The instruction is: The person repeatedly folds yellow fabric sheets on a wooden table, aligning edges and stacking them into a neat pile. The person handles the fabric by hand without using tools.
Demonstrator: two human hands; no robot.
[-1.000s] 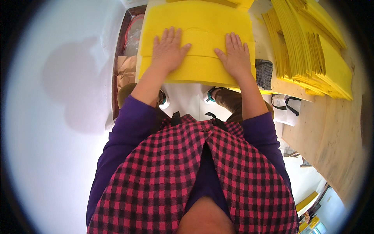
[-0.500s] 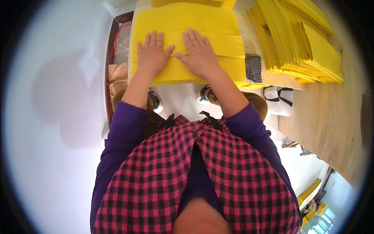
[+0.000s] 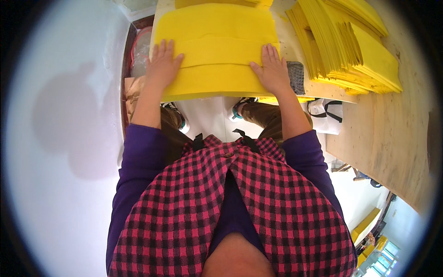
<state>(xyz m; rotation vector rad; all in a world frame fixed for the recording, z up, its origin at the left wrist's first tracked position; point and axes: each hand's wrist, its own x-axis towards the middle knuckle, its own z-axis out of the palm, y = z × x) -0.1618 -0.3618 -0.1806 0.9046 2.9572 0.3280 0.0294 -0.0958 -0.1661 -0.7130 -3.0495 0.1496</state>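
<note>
A wide yellow sheet (image 3: 217,81), looking like paper or thin cloth, lies before me on the table with a folded band across its middle. My left hand (image 3: 163,67) rests flat on its left edge, fingers pointing away from me and thumb out to the side. At the opposite edge, my right hand (image 3: 272,71) lies with the fingers stretched over the band's right end and the thumb spread inward. Neither hand grips anything. How many layers lie under the top sheet cannot be made out.
Thick piles of folded yellow sheets (image 3: 341,46) stand at the right on the wooden table (image 3: 387,134). A dark grey cloth (image 3: 296,77) lies just beside my right hand. A white bag with black handles (image 3: 326,117) is below the table edge. Brown paper (image 3: 133,94) sits at the left by the wall.
My hands have slid apart from the middle of the yellow sheet, the left one to its left edge and the right one to its right edge.
</note>
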